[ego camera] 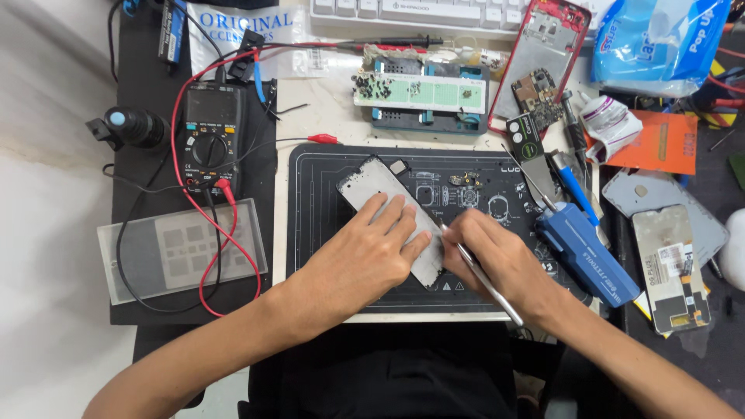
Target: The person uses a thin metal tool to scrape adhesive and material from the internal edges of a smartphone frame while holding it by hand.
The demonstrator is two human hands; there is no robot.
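A crowded work table (310, 101) filled the head view, with a black mat (310, 233) in the middle of it. On the mat lay a phone frame (372, 186), tilted, with its top corner pointing up and to the left. The left hand (365, 248) lay flat on the frame's lower part, fingers spread and pressing down, not curled round anything. The right hand (497, 256) was just beside it, fingers closed on a thin metal tool (485, 281). The tool's tip met the frame's right edge, near the left fingertips.

The mat had open room along its left side and near its top edge. The right side was tight: a blue tool (590, 260) lay just beside the right hand, right at the mat's edge. Past it lay a phone screen (671, 268), face down.

Above the mat sat a green board (419, 91) and a red phone shell (543, 46). A keyboard (419, 12) touched the table's far edge. To the left of the mat sat a black meter (209, 140) with red and black wires, and a clear plate (182, 248) below it. A red clip (324, 140) lay just above the mat's top left corner.
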